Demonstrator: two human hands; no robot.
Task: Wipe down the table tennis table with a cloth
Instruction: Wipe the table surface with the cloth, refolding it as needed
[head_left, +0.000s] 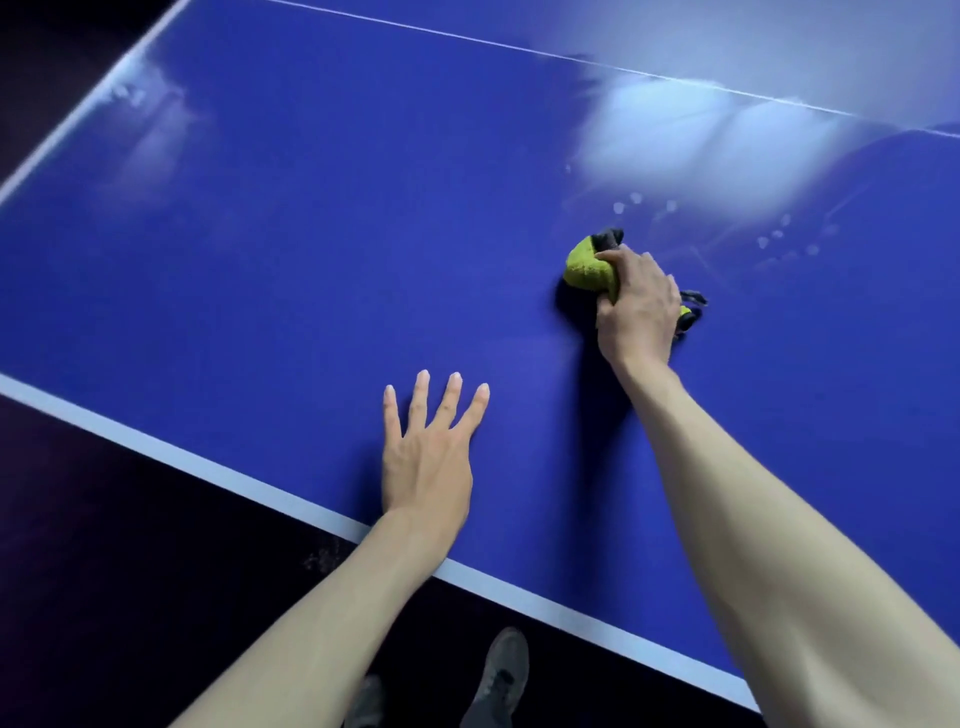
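We look down on a blue table tennis table (270, 249) whose white edge line (208, 467) runs diagonally across the lower part of the view, with a thin white centre line (467, 37) crossing the surface farther away.

Our right hand (636, 306) reaches out over the table with its fingers curled round a bunched yellow-green cloth (589, 265). The cloth has grey parts showing at its far end and again beside the hand's right side. It sits pressed on the blue surface, well in from the near edge line and to the right of the middle of the view. The thumb lies across the top of the cloth, and the bundle bulges out to the left of the hand.

Our left hand (426, 462) lies flat on the table just past the near edge line, palm down. Its four fingers (418, 400) are straight and spread apart, and it holds nothing. The thumb is not in sight. The two hands are well apart.

Beyond the cloth, a pale bright glare (675, 140) lies on the surface, and small light spots (636, 200) are scattered near it. A fainter pale patch (156, 130) shows near the far left corner.

Below the table edge, over the dark floor (104, 597), we see the toe of a grey shoe (501, 670) and part of another (366, 701) beside it.
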